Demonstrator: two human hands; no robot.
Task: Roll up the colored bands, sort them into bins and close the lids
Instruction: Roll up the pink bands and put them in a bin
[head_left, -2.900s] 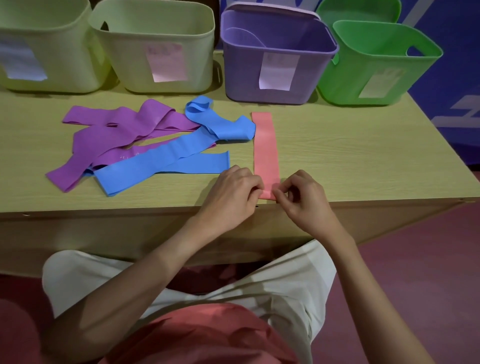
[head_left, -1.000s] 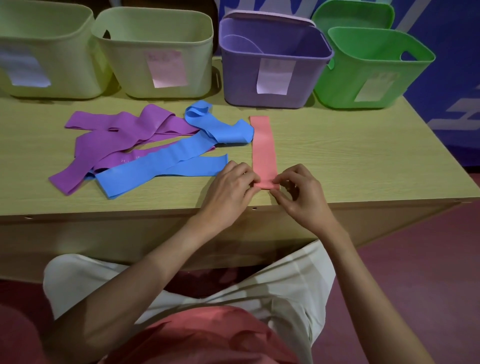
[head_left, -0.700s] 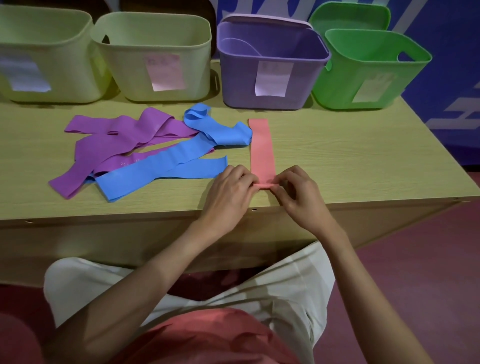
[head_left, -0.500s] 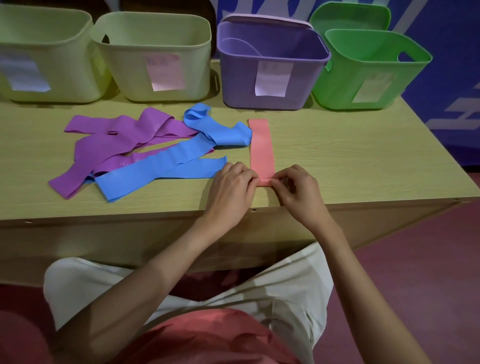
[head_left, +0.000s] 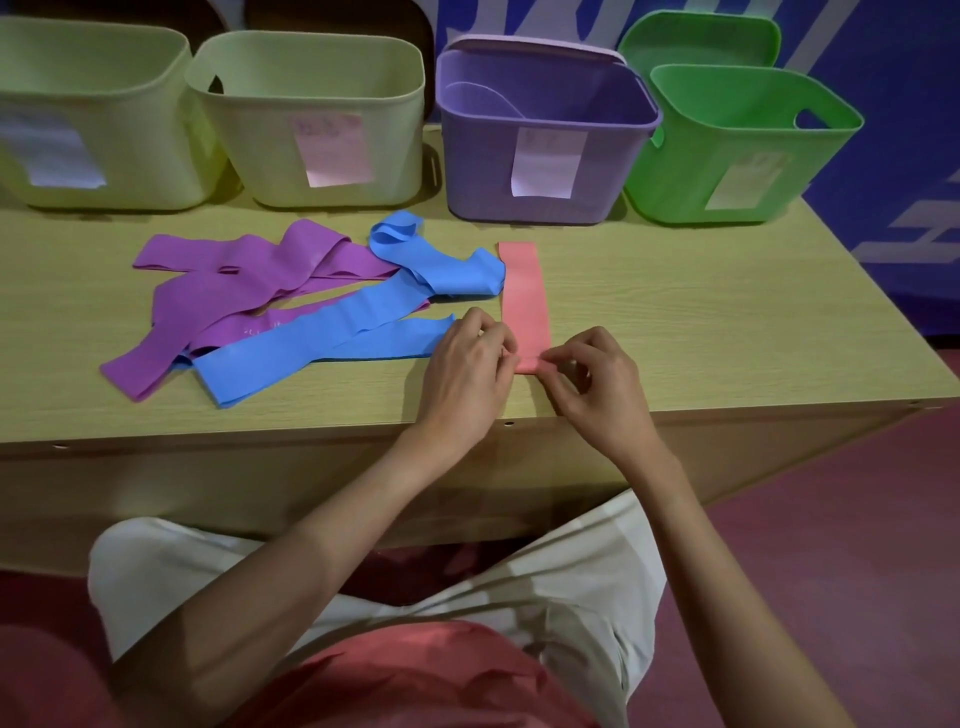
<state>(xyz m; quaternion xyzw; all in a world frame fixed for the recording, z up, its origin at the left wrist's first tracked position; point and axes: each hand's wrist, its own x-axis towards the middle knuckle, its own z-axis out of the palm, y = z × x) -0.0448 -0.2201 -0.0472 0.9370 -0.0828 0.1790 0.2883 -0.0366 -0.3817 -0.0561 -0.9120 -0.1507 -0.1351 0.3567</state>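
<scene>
Change: since approx 3 s ago we've rolled the near end of the pink band (head_left: 524, 296) farther up the desk (head_left: 701, 322); flat part now shorter, both hands moved w/ it away from the near edge.
L hand: our left hand (head_left: 467, 369) has fingers curled, pinching the left end of the small roll at the band's near end.
R hand: our right hand (head_left: 592, 379) pinches the right end of the same roll, thumb + forefinger on it, other fingers curled.
Pink band: lies straight, near-to-far, centre of desk; far end flat, just short of the purple bin (head_left: 540, 171).
Blue band (head_left: 332, 332): unrolled, loose loops, left of the pink one; its fold touches the pink band's left edge.
Purple band (head_left: 234, 291): unrolled, crumpled, farther left, partly under the blue.
Bins: four in a row along the far edge, all open. From left: pale yellow-green bin (head_left: 93, 135), second pale bin (head_left: 322, 135), purple bin, green bin (head_left: 737, 156). Each has a paper label on front; text unreadable.
Lids: green lid (head_left: 696, 41) stands behind the green bin; lilac lid (head_left: 530, 47) shows behind the purple bin's far rim.
Us: seated, light shorts, red top, knees under desk.
</scene>
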